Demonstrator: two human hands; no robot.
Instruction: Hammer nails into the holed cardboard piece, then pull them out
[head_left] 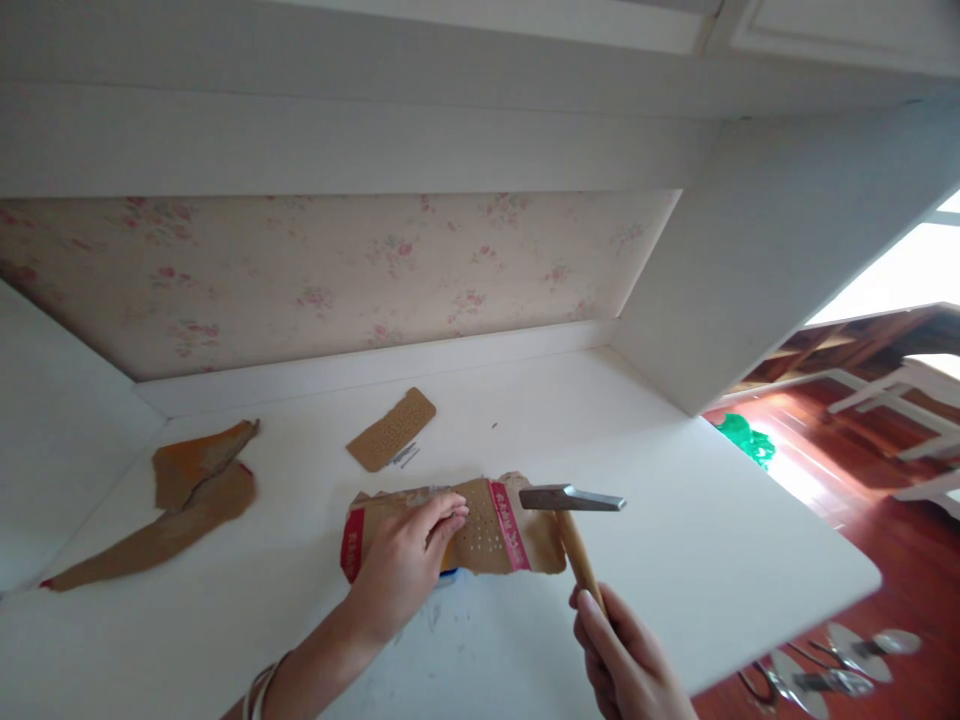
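My right hand is wrapped round the wooden handle of a hammer. Its metal head hovers over the right end of a torn brown cardboard piece with red printed bands and many small holes. On the left part of that cardboard rests my left hand, thumb and fingers pinched together near the holes; what they pinch is too small to make out. A bit of something blue shows under the cardboard's front edge. Several thin grey nails lie behind, beside a smaller perforated cardboard piece.
Torn cardboard scraps lie at the left of the white desk. White side panels and a flowered back wall enclose the desktop. Off its right edge, a green bag and wheeled metal parts are on the reddish floor.
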